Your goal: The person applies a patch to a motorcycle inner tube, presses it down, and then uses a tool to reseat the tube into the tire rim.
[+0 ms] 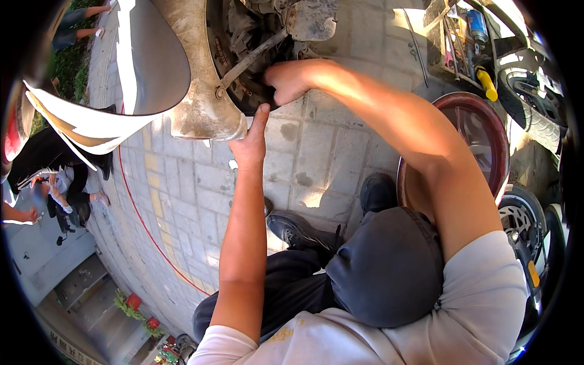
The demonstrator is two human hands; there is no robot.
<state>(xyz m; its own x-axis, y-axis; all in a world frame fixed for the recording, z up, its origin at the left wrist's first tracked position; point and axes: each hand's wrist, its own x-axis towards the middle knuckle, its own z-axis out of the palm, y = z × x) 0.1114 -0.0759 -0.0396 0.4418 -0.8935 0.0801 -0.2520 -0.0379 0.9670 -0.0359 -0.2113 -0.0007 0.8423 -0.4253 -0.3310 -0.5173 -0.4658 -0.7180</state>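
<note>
A dusty scooter wheel with a black tire [220, 45] stands under a dirt-stained pale fender [198, 91] at the top of the view. My left hand [249, 143] is at the tire's near lower edge, thumb stretched up against the rubber. Its other fingers are hidden behind the fender and tire. My right hand [289, 80] comes in from the right, closed at the tire's right edge, with its fingertips out of sight. A metal arm [252, 59] crosses the wheel just left of this hand.
A reddish-brown basin [500, 131] stands right of my knee. Beyond it are a tool crate [443, 58] with a blue spray can [477, 25], a yellow-handled tool [486, 82], and scooter wheels. A long metal rod [415, 45] lies on the paving. A red hose [139, 210] runs along the left.
</note>
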